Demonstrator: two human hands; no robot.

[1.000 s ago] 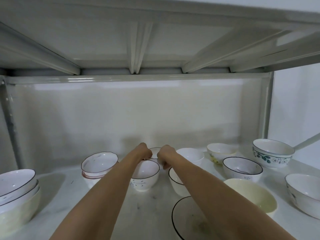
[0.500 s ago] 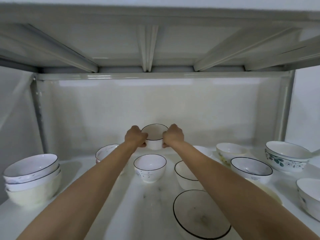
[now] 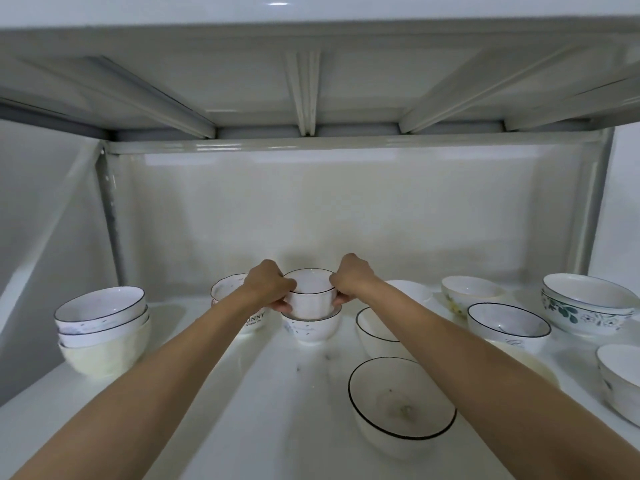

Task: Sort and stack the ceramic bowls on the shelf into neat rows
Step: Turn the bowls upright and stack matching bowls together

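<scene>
A small white bowl with a thin dark rim (image 3: 310, 295) sits partly inside a similar small bowl (image 3: 311, 329) at the middle of the shelf (image 3: 263, 393). My left hand (image 3: 268, 285) grips its left side and my right hand (image 3: 351, 280) grips its right side, fingers curled under it. Just left of them stands a short stack of bowls (image 3: 225, 289), partly hidden by my left wrist.
A stack of three bowls (image 3: 104, 327) stands at the left. Several loose bowls lie to the right: a dark-rimmed one in front (image 3: 401, 403), one behind it (image 3: 375, 330), a patterned one (image 3: 507, 327), a leaf-printed stack (image 3: 588, 306). The upper shelf's underside (image 3: 304, 91) hangs low.
Both hands lifted the small bowl from the back of the shelf, carried it toward me and lowered it into the small bowl in the middle.
</scene>
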